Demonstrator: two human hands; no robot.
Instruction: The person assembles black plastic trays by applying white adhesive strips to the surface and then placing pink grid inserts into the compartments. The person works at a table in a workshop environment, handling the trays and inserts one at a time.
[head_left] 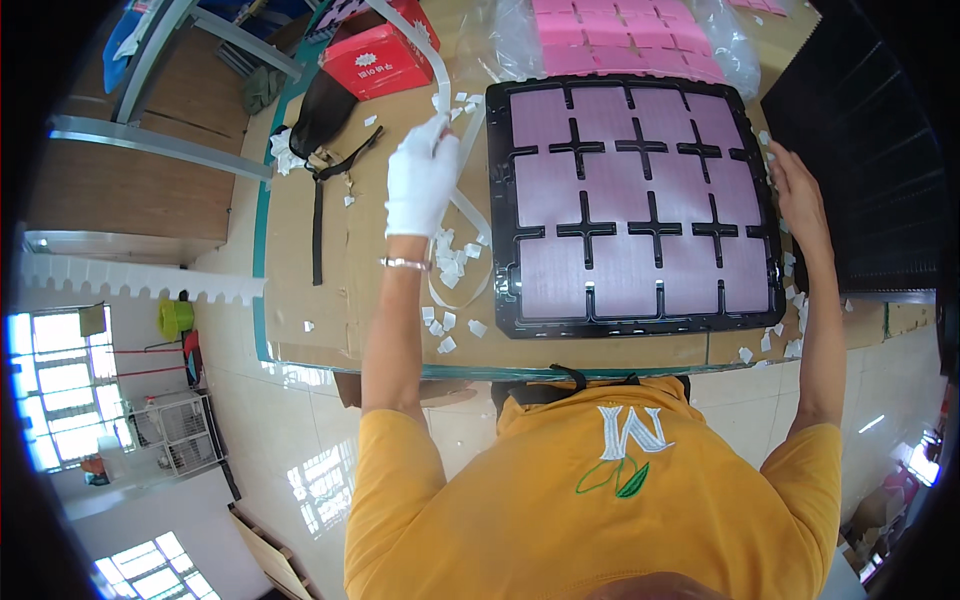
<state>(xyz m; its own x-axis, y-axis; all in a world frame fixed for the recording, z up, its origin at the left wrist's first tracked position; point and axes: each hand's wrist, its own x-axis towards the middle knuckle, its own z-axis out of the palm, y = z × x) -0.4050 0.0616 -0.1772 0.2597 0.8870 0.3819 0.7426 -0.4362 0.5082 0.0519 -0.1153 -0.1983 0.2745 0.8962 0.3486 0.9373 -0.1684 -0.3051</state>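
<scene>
My left hand (422,180), in a white glove, is closed with its fingertips pinched on a long white strip (441,85) that runs up over the red box; more of the strip curls on the table below. In front of me lies a black plastic tray (505,200) with cross-shaped dividers, its compartments filled with pale pink-purple sheets (655,180). My bare right hand (800,195) rests by the tray's right edge, fingers stretched out and slightly bent. A small white bit shows near its fingertips; whether it is held is unclear.
Stacked black trays (865,160) rise at the right. A red box (375,62) stands at the back left near a black strapped bag (325,110). Pink sheets (625,35) and clear plastic lie behind the tray. White scraps (452,262) litter the cardboard-covered table (290,225).
</scene>
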